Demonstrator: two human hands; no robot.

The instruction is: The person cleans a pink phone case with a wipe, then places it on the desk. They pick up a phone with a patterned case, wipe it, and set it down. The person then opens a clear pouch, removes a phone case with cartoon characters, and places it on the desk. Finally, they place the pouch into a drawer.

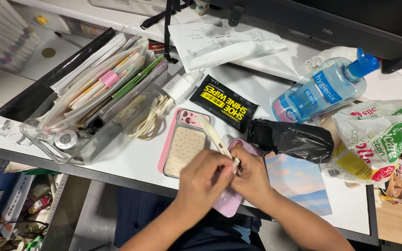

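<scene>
Cluttered white table (131, 160): both left hand (203, 179) and right hand (252, 179) pinch closed on a slim cream stick (215, 137); twisting could snap it or knock the pink phone (184, 144).

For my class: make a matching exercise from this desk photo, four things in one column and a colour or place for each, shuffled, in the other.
Things:
1. hand-gel bottle
2. wipes sachet
3. phone case
4. crumpled bag

Descriptions:
A. pink, left of the hands
B. black with yellow print
C. clear blue, lying on its side
D. plain black, right of the hands

Pairs: 1-C, 2-B, 3-A, 4-D
</scene>
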